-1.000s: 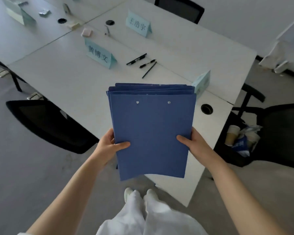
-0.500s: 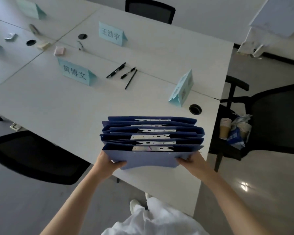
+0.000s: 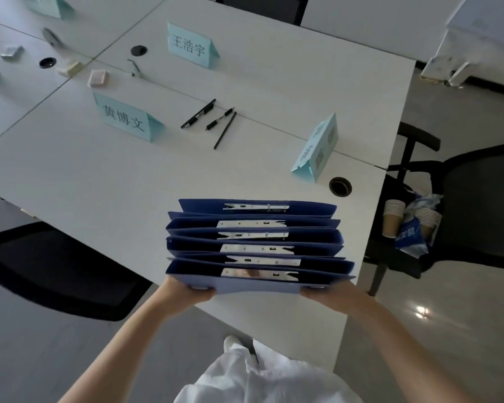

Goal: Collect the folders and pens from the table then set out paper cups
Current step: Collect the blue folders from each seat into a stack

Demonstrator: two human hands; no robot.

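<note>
I hold a stack of several blue folders [image 3: 256,245] over the near right corner of the white table [image 3: 99,181], tilted so their open tops and metal clips face me. My left hand [image 3: 186,292] grips the stack's near left edge and my right hand [image 3: 326,292] grips its near right edge. Three black pens [image 3: 213,119] lie loose on the table beyond the stack. Stacks of paper cups [image 3: 393,218] sit on a black chair [image 3: 477,205] to the right, beside a blue and white bag [image 3: 412,237].
Three pale blue name tents [image 3: 127,117] [image 3: 191,46] [image 3: 317,152] stand on the table. A cable hole [image 3: 340,186] is near the right edge. Small sticky-note pads [image 3: 99,77] lie farther back. Another black chair [image 3: 58,266] stands at the left, below the table edge.
The folder stack has tipped from upright, cover facing me, down towards the table corner, so its open tops now show. I have stepped closer to the table.
</note>
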